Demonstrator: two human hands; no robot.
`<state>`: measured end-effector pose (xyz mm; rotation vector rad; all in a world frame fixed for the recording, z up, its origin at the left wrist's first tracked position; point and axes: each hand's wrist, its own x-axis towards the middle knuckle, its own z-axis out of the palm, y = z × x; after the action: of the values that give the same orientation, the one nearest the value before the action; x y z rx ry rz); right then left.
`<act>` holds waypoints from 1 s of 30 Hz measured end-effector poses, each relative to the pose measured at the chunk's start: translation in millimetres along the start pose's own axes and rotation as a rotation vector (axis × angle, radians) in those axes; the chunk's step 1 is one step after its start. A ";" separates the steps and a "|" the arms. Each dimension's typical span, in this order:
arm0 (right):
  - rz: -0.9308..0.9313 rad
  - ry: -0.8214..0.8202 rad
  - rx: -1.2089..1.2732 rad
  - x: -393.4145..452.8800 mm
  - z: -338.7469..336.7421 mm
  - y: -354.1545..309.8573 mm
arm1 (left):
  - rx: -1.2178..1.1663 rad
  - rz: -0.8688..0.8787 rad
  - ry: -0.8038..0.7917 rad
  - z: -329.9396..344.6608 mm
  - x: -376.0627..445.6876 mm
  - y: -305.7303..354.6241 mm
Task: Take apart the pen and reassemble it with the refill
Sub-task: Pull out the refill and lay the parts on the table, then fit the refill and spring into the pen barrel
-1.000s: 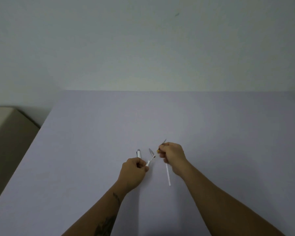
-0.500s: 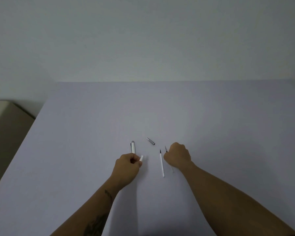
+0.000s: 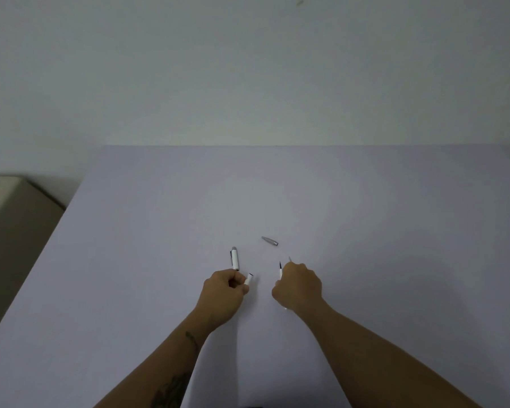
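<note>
Roughly midway across a pale lavender table [image 3: 365,216], and closer to its near edge than its far one, a pen lies in pieces between a person's two bare hands. Their left hand [image 3: 223,293] is curled closed around a short white barrel section [image 3: 248,279], whose open end pokes out past the fingers toward the right. Just beyond that hand, toward the far edge, a white cap piece [image 3: 234,259] with a silver top and a dark clip lies flat on the table, its lower end right at the knuckles; whether it touches them cannot be told. Their right hand [image 3: 298,285] is closed in a loose fist over thin rod-like parts: a white refill [image 3: 280,267] with a dark pointed tip sticks out from the fingers toward the far edge, and a second, finer sliver [image 3: 290,258] shows beside it, too small to identify. A faint pale end shows below the wrist, likely the refill's tail. Farther out, toward the far edge and apart from both hands, a small silver cone-shaped tip [image 3: 270,240] rests on its side, pointing left. Both forearms reach in from the near edge, and the left one carries a dark tattoo. A beige box [image 3: 9,219] sits beyond the table's left edge, against a plain wall.
</note>
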<state>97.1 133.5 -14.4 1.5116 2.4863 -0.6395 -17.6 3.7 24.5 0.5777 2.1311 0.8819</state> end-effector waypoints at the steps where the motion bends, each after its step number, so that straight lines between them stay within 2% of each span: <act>1: 0.004 -0.009 0.006 -1.0 0.0 -1.6 | -0.003 0.000 -0.002 0.0 0.2 -0.4; 6: 0.011 -0.096 0.098 -3.4 -5.2 -9.6 | -0.014 0.010 -0.009 -2.4 0.0 -1.5; 11: 0.010 0.003 0.687 4.1 -42.9 -35.3 | -0.033 0.000 -0.001 -8.8 3.5 -0.2; 13: -0.020 0.018 0.802 6.7 -58.8 -45.3 | -0.035 -0.010 0.007 -9.9 5.4 1.0; 20: -0.094 -0.014 0.745 1.4 -63.6 -53.8 | -0.088 0.014 0.064 -11.7 8.9 9.9; 24: -0.126 -0.135 0.737 1.4 -58.4 -53.8 | -0.109 0.043 0.082 -11.9 10.7 14.6; 30: -0.052 -0.174 0.918 12.6 -61.1 -50.4 | -0.103 0.034 0.083 -9.6 13.4 15.9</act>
<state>51.9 150.4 49.7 1.4928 2.1751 -2.0081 -31.4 18.8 34.7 0.5340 2.1401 1.0443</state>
